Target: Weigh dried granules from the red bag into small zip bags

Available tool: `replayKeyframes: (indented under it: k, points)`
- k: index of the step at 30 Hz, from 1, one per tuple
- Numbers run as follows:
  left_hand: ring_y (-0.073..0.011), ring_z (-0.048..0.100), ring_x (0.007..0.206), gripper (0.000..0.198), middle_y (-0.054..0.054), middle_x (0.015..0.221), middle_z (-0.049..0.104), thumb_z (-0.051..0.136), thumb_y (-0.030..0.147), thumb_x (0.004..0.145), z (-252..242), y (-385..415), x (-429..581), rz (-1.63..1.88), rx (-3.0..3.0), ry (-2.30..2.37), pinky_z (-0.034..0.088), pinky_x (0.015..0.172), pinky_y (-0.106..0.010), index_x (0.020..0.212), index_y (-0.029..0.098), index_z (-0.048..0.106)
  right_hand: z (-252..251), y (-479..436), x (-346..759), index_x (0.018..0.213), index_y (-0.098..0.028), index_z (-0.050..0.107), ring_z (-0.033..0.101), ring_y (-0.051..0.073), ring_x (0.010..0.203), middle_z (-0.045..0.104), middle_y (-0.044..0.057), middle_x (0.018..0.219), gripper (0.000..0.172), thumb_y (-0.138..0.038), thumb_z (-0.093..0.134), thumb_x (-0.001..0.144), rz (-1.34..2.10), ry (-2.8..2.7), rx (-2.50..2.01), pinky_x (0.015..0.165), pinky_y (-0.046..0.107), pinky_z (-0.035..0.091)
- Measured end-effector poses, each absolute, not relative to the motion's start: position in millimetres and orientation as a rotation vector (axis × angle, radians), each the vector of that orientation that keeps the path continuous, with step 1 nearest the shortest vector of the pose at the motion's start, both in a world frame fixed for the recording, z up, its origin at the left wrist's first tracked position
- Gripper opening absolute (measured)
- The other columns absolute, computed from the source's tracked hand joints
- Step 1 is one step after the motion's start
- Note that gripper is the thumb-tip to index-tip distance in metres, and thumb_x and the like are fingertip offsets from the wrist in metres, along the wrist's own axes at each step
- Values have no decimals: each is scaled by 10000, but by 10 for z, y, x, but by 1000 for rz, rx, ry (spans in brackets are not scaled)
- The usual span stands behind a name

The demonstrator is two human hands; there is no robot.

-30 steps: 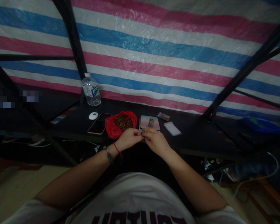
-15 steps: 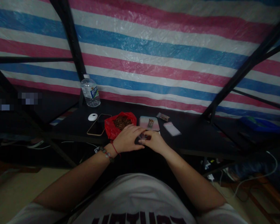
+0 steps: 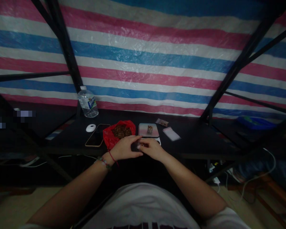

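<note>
My right hand (image 3: 154, 149) is closed in a pinch on a small clear plastic bag (image 3: 138, 145), mostly covered by the fingers. Facing it, my left hand (image 3: 125, 148) has its thumb and fingers spread apart around the bag's left side; whether they touch it is hard to see. Just behind the left hand lies an open red plastic bag (image 3: 107, 135) full of brown dried bits (image 3: 121, 131). A flat scale (image 3: 143, 128) stands behind the right hand, bearing a small cup (image 3: 150, 129) of similar bits.
Right of the scale lie a filled small bag (image 3: 162, 122) and a stack of flat clear bags (image 3: 172, 134). To the left are a phone (image 3: 95, 138), a white rounded object (image 3: 91, 128) and a water bottle (image 3: 88, 103). Black frame posts (image 3: 68, 54) flank the desk.
The left hand has drawn back a little from the right, and its thumb and fingers stand wider apart. The right hand keeps its pinch. The whole view has shifted slightly.
</note>
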State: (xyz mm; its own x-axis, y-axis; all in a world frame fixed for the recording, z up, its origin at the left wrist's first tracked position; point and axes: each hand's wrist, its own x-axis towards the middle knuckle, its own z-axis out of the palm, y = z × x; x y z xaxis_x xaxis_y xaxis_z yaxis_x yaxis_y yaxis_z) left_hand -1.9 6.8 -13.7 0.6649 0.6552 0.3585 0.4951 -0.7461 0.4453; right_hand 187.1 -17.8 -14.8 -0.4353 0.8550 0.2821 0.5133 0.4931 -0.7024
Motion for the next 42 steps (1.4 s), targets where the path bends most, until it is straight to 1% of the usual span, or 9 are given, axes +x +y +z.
replayKeyframes:
  k: [3,6,9,11,15,22,30,37,42]
  points:
    - [-274,589,1110,733,-137,1224,619,732,491,656,-126,65,-12,699,2565,914,442,983,-402,1280,162,532,-195,-175,1885,895,-174,701,584,127,685,671,3,783,130,-207,630,791,803,-2048,-1102,635,231,409]
    - [-252,616,1035,582,-107,1140,652,696,465,706,-126,64,-5,687,2543,849,469,929,-387,1202,184,581,-255,-113,1942,859,-175,683,592,138,710,670,9,793,152,-301,605,825,866,-1983,-1095,666,246,437]
    - [-243,616,1025,531,-107,1133,647,669,426,739,-148,76,-4,731,2488,831,472,919,-386,1199,178,574,-295,79,2071,777,-167,635,580,160,722,635,17,759,214,-357,560,841,655,-1864,-1240,692,282,451]
    - [-239,608,1040,540,-115,1157,634,662,397,748,-162,89,-7,739,2455,828,466,931,-387,1225,168,554,-325,277,2187,860,-164,623,583,198,853,635,50,884,213,-367,595,800,391,-1753,-1349,792,336,453]
    - [-242,597,1053,524,-126,1174,623,651,347,754,-170,112,-19,741,2407,839,460,939,-398,1228,149,548,-452,669,2389,1158,-142,564,473,276,1168,557,143,1210,576,-385,724,661,66,-1755,-1516,1013,444,328]
    - [-234,606,1034,494,-111,1145,644,643,363,764,-229,185,-52,797,2306,840,459,935,-395,1207,156,573,-562,835,2421,968,-162,661,566,234,1064,673,92,1028,294,-280,676,699,76,-1834,-1555,1067,450,259]
    - [-244,626,1014,476,-111,1110,667,664,388,745,-322,275,-33,1025,2214,1120,472,929,-406,1154,156,594,-334,446,2128,1084,-175,549,615,206,942,666,66,987,467,-267,701,652,356,-1612,-1350,884,371,457]
    - [-248,616,1049,575,-123,1166,640,690,375,728,-268,134,38,1107,2287,1050,480,932,-403,1239,158,539,-112,10,2001,1066,-206,593,602,184,980,650,48,1064,389,-228,688,689,514,-1815,-1138,821,318,469]
    - [-257,613,1057,558,-113,1166,640,706,360,705,-208,63,71,1131,2314,1068,476,941,-419,1211,179,554,39,-95,2048,960,-192,612,595,168,871,639,16,933,310,-202,726,671,490,-1864,-1130,793,311,468]
